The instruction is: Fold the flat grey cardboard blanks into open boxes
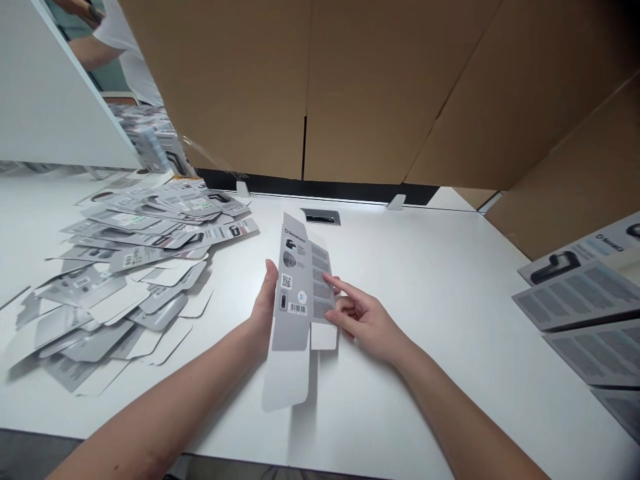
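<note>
A grey and white printed carton [295,280], partly opened out of its flat shape, is held upright over the white table. Its end flaps stick out at top and bottom, and a QR code and barcode show on the front panel. My left hand [265,303] grips its left side, thumb along the edge and most fingers hidden behind. On the right side my right hand [357,312] pinches the text-covered side panel, thumb and index finger on it. To the left lies a loose pile of flat, unfolded cartons [165,233].
Several formed cartons [585,293] stand in a row at the right edge. Large brown cardboard sheets [370,93] wall off the back of the white table [425,267]. A cable outlet [321,217] sits in the tabletop. Behind the partition at upper left is another person [133,60].
</note>
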The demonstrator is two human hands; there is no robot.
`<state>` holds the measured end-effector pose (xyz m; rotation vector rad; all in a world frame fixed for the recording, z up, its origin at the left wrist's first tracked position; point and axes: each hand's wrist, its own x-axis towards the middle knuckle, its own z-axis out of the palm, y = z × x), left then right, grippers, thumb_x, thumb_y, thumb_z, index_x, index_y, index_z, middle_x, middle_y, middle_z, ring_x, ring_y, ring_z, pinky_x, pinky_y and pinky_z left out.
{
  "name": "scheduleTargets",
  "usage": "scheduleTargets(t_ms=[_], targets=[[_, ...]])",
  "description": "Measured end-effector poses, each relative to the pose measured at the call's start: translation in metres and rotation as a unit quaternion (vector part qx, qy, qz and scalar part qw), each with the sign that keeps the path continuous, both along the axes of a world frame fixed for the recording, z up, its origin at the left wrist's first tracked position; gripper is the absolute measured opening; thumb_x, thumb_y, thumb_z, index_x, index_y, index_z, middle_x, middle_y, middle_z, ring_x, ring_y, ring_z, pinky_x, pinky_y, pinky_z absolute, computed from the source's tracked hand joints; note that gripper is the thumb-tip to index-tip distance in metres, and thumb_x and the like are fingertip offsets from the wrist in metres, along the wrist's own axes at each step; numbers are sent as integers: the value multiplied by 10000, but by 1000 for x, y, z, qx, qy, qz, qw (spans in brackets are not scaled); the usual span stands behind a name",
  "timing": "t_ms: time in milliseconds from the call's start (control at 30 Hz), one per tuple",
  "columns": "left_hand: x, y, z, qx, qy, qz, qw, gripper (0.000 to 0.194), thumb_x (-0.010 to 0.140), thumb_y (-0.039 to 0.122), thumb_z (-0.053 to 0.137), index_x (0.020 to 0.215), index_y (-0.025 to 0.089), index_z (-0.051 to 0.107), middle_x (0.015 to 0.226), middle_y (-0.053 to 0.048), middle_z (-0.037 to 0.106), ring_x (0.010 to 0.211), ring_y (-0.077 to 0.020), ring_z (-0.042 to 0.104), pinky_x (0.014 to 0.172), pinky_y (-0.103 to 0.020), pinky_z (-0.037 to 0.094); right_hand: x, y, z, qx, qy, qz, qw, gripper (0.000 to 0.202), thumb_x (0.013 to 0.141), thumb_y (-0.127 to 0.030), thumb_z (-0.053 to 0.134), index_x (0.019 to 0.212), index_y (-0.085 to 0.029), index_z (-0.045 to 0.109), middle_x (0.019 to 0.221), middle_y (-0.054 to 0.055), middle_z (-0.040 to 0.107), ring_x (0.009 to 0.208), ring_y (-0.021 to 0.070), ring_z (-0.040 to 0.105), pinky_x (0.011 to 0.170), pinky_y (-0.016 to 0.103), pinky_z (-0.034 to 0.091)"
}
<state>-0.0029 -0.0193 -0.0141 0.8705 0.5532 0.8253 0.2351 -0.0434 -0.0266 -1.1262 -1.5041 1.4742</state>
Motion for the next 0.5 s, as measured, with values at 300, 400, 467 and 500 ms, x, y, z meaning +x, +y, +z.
scheduleTargets(t_ms=[300,400,467,500], targets=[[-8,9,-4,-89,-153,-101,979,1115,889,1000,765,1630,170,685,1507,-267,801,1446,-534,745,1187,-649,579,4,2,-4,146,-48,-110,982,408,967,-524,986,1321,-333,921,702,-54,613,646,169,548,741,400,605],[-14,16,-5,-107,-124,-152,975,1131,833,1011,801,1595,179,723,1559,-271,780,1420,-551,753,1064,-612,634,9,5,0,210,-68,-202,954,368,960,-495,990,1285,-343,907,835,-18,648,688,171,536,660,368,540],[-14,18,-7,-117,-114,-182,970,1123,819,1014,805,1597,206,738,1599,-261,762,1393,-552,767,1008,-595,651,12,7,1,241,-69,-229,940,428,959,-488,989,1352,-366,873,1002,18,691,778,194,592,715,389,586],[-14,18,-8,-121,-110,-194,967,1127,812,1016,808,1608,222,738,1607,-254,757,1373,-547,778,994,-591,655,13,8,1,256,-71,-236,935,475,954,-497,992,1394,-380,853,1096,37,696,844,212,625,766,411,618]])
